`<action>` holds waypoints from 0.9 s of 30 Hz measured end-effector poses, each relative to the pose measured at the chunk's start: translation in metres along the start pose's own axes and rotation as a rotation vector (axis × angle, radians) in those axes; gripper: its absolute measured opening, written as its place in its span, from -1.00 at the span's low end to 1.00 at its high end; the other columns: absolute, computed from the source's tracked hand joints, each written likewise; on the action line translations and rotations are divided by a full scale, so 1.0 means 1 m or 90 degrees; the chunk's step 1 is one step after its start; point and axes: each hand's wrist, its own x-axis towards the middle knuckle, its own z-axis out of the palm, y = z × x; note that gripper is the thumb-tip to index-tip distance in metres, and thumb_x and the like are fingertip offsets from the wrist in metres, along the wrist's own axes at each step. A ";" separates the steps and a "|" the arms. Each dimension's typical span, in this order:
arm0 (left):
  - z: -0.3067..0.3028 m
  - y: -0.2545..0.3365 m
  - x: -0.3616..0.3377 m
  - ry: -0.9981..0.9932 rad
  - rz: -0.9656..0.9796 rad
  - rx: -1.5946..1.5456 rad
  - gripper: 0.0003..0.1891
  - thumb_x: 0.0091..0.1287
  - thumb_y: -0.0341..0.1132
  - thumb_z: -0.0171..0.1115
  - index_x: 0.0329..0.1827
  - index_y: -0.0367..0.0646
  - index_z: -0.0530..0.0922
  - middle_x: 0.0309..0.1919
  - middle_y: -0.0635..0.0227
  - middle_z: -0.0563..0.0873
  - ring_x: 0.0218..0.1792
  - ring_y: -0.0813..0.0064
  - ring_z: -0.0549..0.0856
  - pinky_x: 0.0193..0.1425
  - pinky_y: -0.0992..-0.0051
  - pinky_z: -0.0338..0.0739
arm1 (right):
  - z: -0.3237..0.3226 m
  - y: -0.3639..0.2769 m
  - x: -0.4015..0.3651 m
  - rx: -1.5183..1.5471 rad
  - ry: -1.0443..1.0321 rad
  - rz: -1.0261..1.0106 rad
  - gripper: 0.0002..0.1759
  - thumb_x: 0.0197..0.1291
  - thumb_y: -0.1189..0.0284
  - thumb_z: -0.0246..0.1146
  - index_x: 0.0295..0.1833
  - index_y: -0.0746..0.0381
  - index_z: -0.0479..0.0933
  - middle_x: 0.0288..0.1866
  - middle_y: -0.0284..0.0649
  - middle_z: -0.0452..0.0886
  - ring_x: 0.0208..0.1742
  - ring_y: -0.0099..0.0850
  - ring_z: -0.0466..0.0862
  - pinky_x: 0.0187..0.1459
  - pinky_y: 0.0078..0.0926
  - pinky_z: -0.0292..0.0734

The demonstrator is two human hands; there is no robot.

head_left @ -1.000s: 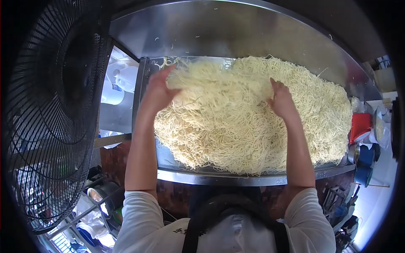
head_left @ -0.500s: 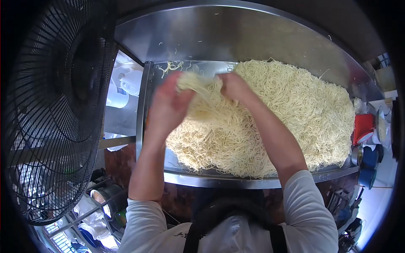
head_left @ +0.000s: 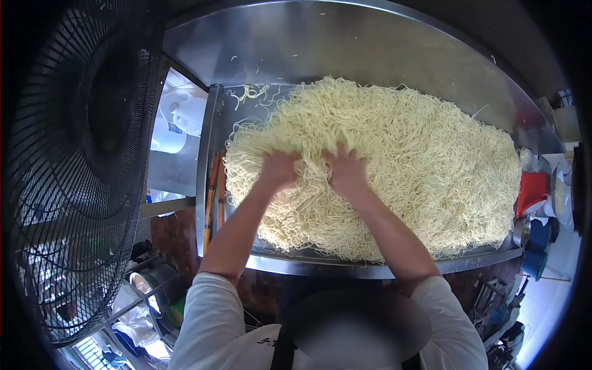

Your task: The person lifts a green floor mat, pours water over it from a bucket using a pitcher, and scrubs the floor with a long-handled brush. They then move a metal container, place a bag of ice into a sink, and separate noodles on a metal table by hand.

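Note:
A long heap of pale yellow noodles [head_left: 425,172] lies in a stainless steel tray [head_left: 290,264]. My left hand [head_left: 280,169] presses down on the left part of the heap, its fingertips partly sunk among the strands. Close beside it, my right hand [head_left: 345,169] rests on the noodles with fingers spread. Neither hand is closed round a bundle. Two long brown sticks [head_left: 211,200] lie along the tray's left side, next to the noodles.
A large black wire-cage fan [head_left: 92,154] stands close on the left. White plastic jugs [head_left: 169,132] sit beyond the tray's left edge. At the right end are a red container [head_left: 532,193] and a blue-green one [head_left: 536,246]. Loose strands [head_left: 250,94] lie at the back left.
Both hands have come down toward me from the back left, and the lifted noodles now lie on the heap's left end. The hands have let go, and the brown sticks show more.

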 end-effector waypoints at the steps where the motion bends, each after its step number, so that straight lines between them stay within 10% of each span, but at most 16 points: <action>1: 0.000 0.009 0.003 -0.001 0.018 -0.015 -0.39 0.15 -0.20 0.38 0.25 -0.22 0.44 0.00 -0.01 0.65 0.11 0.08 0.60 0.29 0.19 0.38 | 0.006 0.003 0.013 0.000 0.006 0.001 -0.24 0.04 0.51 0.31 0.41 0.08 0.27 0.39 0.08 0.25 0.26 0.01 0.43 0.26 -0.19 0.40; 4: -0.019 0.000 -0.019 0.272 0.040 -0.375 -0.54 0.21 -0.16 0.34 0.15 -0.08 0.50 -0.19 0.04 0.71 -0.06 0.08 0.67 0.11 0.15 0.48 | -0.013 0.015 0.037 0.264 -0.095 -0.049 -0.31 -0.03 0.52 0.34 0.31 0.15 0.39 0.28 0.02 0.41 0.15 -0.07 0.54 0.15 -0.30 0.50; 8: -0.148 0.008 -0.108 0.510 0.077 -0.801 -0.66 0.28 -0.35 0.27 0.08 -0.27 0.48 -0.14 0.12 0.67 -0.11 0.17 0.67 -0.05 0.35 0.55 | -0.107 0.028 0.003 0.607 0.246 -0.123 -0.47 -0.02 0.61 0.26 0.17 0.23 0.48 0.13 0.01 0.51 0.18 -0.04 0.51 0.19 -0.23 0.46; 10: -0.154 -0.016 -0.103 0.645 0.083 -0.301 -0.62 0.26 -0.35 0.27 0.12 -0.27 0.47 -0.06 0.05 0.64 0.02 0.10 0.62 0.13 0.31 0.49 | -0.102 0.031 -0.005 0.508 0.315 -0.170 -0.45 -0.03 0.63 0.24 0.18 0.25 0.46 0.13 0.02 0.50 0.20 -0.03 0.48 0.20 -0.20 0.43; 18: -0.020 -0.062 -0.004 0.269 -0.021 -0.277 -0.27 0.03 0.04 0.47 0.24 -0.14 0.47 0.17 0.03 0.52 0.26 0.10 0.46 0.28 0.10 0.33 | -0.020 0.032 -0.020 0.220 0.190 -0.031 -0.33 0.07 0.62 0.22 0.36 0.15 0.30 0.29 0.00 0.38 0.29 -0.10 0.40 0.32 -0.23 0.34; 20: 0.009 -0.016 0.015 0.137 -0.073 -0.038 -0.51 0.11 -0.14 0.35 0.08 -0.15 0.53 -0.04 0.05 0.63 0.10 0.14 0.57 0.16 -0.08 0.34 | 0.010 0.001 0.012 0.131 0.181 -0.047 -0.37 0.02 0.66 0.21 0.28 0.18 0.37 0.20 0.03 0.44 0.17 -0.13 0.48 0.19 -0.26 0.43; 24: -0.038 0.017 -0.058 0.229 0.061 -0.473 -0.59 0.15 -0.21 0.33 0.02 -0.22 0.51 -0.26 -0.07 0.66 -0.18 -0.02 0.66 -0.08 0.26 0.52 | 0.009 0.008 0.060 0.422 0.213 -0.095 -0.48 -0.07 0.68 0.19 0.11 0.22 0.51 -0.03 0.02 0.58 -0.16 -0.21 0.63 -0.11 -0.33 0.54; 27: -0.063 -0.009 -0.141 0.325 0.145 -0.334 -0.53 0.12 -0.21 0.41 0.06 -0.22 0.51 -0.19 -0.03 0.68 -0.15 0.01 0.66 -0.08 0.25 0.51 | -0.111 -0.011 0.035 0.496 0.308 -0.185 -0.51 -0.12 0.64 0.18 0.04 0.19 0.51 -0.16 -0.04 0.60 -0.26 -0.11 0.62 -0.19 -0.28 0.55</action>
